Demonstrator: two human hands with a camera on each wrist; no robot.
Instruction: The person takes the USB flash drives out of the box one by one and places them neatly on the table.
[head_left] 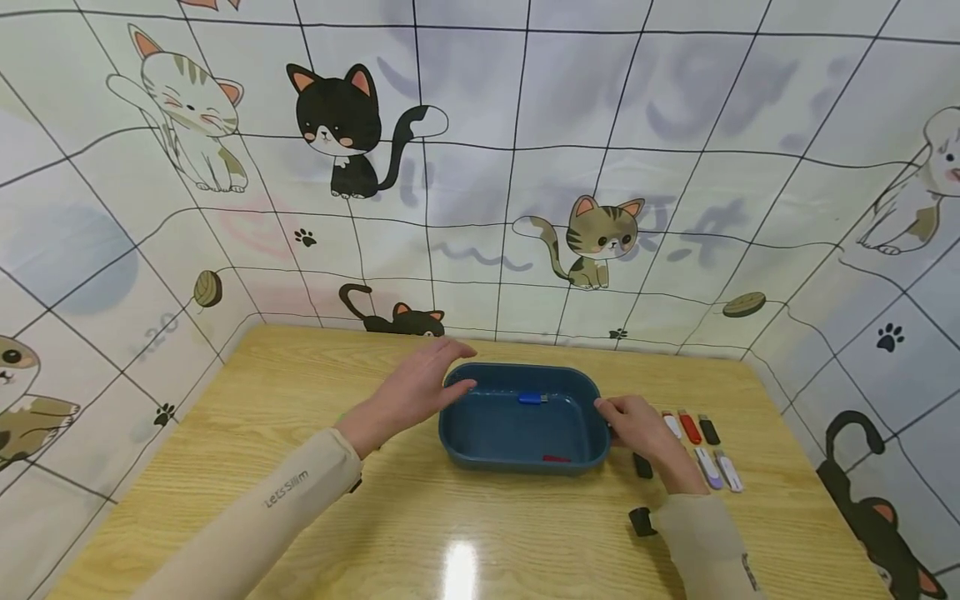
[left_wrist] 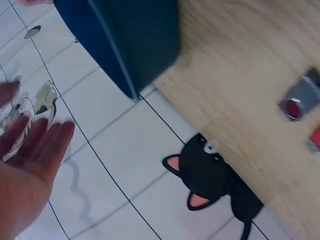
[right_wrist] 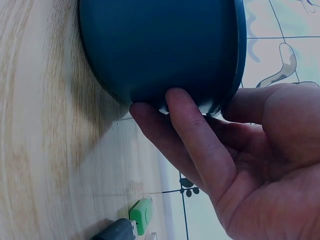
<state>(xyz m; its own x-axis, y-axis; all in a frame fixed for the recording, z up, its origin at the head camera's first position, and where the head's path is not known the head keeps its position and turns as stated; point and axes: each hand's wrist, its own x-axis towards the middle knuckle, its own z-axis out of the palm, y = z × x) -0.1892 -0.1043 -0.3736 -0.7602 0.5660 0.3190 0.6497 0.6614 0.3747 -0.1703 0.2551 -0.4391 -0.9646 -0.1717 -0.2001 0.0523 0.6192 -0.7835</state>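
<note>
A dark blue rectangular plastic bin (head_left: 525, 437) is in front of me, with a blue USB stick (head_left: 530, 398) and a red stick (head_left: 557, 458) inside. My right hand (head_left: 637, 421) grips its right end. In the right wrist view, the thumb is at the rim and the fingers press against the outer wall (right_wrist: 160, 55). Beside the bin's left end is my left hand (head_left: 416, 387), thumb and fingers spread apart near the rim. From the left wrist, that hand (left_wrist: 32, 165) appears loose and holds nothing, with the bin wall (left_wrist: 155, 45) a short distance away.
Right of the bin lie several USB sticks, among them a red one (head_left: 690, 427), a black one (head_left: 708, 429) and a purple-and-white one (head_left: 708, 468). A green stick (right_wrist: 141, 215) shows in the right wrist view. Cat-patterned cloth walls (head_left: 480, 183) border the wooden table (head_left: 405, 533).
</note>
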